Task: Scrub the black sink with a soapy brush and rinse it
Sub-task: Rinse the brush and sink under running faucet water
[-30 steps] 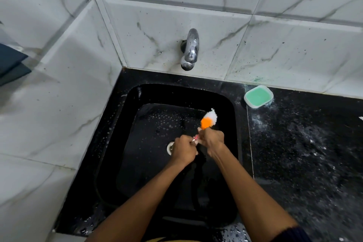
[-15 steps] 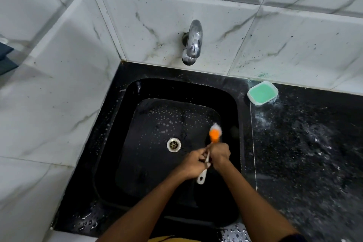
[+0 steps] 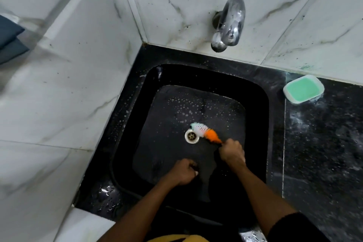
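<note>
Nearest the person, the left hand (image 3: pixel 184 172) hovered over the front part of the sink (image 3: pixel 255 92) floor, on the near side of the drain (image 3: pixel 192 136); its fingers were curled into a fist, and whether anything sat in that grip I could not tell; the right hand (image 3: pixel 232 152) lay just right of the drain and slightly nearer, its grip wrapped around the handle of the brush (image 3: pixel 206 133); the handle was hidden inside the fist; the brush slanted up and to the left, its orange bristles next to the knuckles and its white, green-tinged tip touching the far right edge of the drain rim; beyond the drain, soap bubbles (image 3: pixel 188 108) speckled the sink floor; far right of the drain, a soap dish (image 3: pixel 303 89) holding green soap rested on the black surface (image 3: pixel 324 153); farthest from the drain, the chrome tap (image 3: pixel 228 23) projected from the marble wall (image 3: pixel 176 6).
</note>
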{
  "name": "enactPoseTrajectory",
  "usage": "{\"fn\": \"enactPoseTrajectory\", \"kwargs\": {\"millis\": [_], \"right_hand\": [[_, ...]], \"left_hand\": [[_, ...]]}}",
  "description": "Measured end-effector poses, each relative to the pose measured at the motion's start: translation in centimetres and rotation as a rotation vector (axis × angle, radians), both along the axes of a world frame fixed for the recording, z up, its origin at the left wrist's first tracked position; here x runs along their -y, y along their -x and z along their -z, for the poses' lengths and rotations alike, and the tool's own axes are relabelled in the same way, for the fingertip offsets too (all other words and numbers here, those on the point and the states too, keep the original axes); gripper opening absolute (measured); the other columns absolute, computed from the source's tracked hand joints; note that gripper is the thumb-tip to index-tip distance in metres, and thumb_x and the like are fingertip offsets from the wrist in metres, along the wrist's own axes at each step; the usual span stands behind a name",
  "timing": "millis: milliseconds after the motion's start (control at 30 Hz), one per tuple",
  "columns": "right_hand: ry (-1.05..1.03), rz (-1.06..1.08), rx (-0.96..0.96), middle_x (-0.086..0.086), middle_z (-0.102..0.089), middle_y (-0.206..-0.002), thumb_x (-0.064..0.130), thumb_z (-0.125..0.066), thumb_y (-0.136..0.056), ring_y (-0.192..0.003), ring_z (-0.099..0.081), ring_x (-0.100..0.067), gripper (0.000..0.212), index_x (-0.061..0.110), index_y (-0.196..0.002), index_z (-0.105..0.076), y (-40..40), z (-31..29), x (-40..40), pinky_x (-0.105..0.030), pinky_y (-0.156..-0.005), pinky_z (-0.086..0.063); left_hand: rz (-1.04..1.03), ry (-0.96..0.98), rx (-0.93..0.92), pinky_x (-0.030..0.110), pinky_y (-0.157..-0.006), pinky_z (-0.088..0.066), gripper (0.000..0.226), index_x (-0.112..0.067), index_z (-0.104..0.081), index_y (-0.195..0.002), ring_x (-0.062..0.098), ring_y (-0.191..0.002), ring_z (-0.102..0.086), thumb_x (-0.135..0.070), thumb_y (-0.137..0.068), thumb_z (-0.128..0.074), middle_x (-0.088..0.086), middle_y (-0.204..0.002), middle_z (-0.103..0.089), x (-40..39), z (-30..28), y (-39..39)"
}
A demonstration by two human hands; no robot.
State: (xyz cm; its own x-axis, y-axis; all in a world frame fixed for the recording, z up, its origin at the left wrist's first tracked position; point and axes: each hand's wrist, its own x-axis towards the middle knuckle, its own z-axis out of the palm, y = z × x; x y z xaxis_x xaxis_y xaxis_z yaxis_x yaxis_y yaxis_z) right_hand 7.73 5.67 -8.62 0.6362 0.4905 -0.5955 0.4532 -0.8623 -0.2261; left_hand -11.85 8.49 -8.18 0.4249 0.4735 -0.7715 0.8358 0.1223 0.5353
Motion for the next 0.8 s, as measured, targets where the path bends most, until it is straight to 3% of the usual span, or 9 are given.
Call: {"fn": "enactPoseTrajectory", "kwargs": {"millis": [100,233,400,533,667,800], "right_hand": [[-0.045,0.213,0.001,-0.021,-0.061,-0.116,0.02,-0.049,-0.085,-0.11,-0.059,-0.039,0.034,0.005,-0.112,-0.064,0.6,0.6,-0.1,-0.042,-0.091,-0.048],[0.023,-0.117,-0.102,-0.017,-0.063,-0.114,0.02,-0.047,-0.087,-0.108,-0.06,-0.037,0.031,0.01,-0.111,-0.063,3.4,1.7,1.2,-0.041,-0.089,-0.048],[0.049,-0.111,0.059,-0.02,-0.063,-0.114,0.02,-0.047,-0.086,-0.109,-0.06,-0.039,0.033,0.009,-0.112,-0.064,1.5,1.9,0.5,-0.041,-0.09,-0.048],[0.063,-0.403,-0.03,-0.016,-0.062,-0.115,0.019,-0.043,-0.091,-0.107,-0.06,-0.034,0.028,0.009,-0.111,-0.061,5.2,1.0,1.5,-0.039,-0.088,-0.048],[0.082,-0.269,0.155,-0.017,-0.064,-0.115,0.019,-0.044,-0.09,-0.108,-0.062,-0.036,0.031,0.009,-0.112,-0.064,1.2,0.9,0.3,-0.04,-0.088,-0.049],[0.072,-0.564,-0.032,-0.013,-0.06,-0.12,0.025,-0.04,-0.096,-0.112,-0.059,-0.033,0.031,0.014,-0.115,-0.061,5.4,0.3,2.1,-0.039,-0.092,-0.046]], "left_hand": [[-0.084,-0.01,-0.006,0.022,-0.088,-0.049,0.035,-0.013,-0.067,-0.122,0.019,-0.102,-0.068,-0.018,-0.088,-0.067,0.007,-0.103,-0.075,0.0,0.5,1.4],[-0.154,-0.022,-0.021,0.015,-0.077,-0.045,0.034,-0.014,-0.068,-0.121,0.007,-0.083,-0.063,-0.019,-0.088,-0.066,-0.003,-0.086,-0.071,0.2,0.6,3.0],[-0.172,-0.034,-0.033,0.014,-0.079,-0.045,0.031,-0.012,-0.069,-0.12,0.008,-0.086,-0.063,-0.016,-0.089,-0.066,0.004,-0.096,-0.074,0.9,0.9,4.0],[-0.169,-0.017,-0.036,0.015,-0.084,-0.044,0.033,-0.014,-0.067,-0.122,0.011,-0.095,-0.064,-0.018,-0.09,-0.064,0.001,-0.098,-0.072,1.3,0.8,4.5],[-0.186,-0.068,-0.025,0.012,-0.079,-0.041,0.032,-0.01,-0.067,-0.122,0.013,-0.098,-0.066,-0.015,-0.09,-0.064,0.007,-0.101,-0.074,1.4,0.4,4.9],[-0.207,-0.058,-0.014,0.016,-0.088,-0.044,0.033,-0.011,-0.067,-0.123,0.016,-0.103,-0.065,-0.017,-0.091,-0.063,0.006,-0.105,-0.073,1.5,0.2,4.9]]}}
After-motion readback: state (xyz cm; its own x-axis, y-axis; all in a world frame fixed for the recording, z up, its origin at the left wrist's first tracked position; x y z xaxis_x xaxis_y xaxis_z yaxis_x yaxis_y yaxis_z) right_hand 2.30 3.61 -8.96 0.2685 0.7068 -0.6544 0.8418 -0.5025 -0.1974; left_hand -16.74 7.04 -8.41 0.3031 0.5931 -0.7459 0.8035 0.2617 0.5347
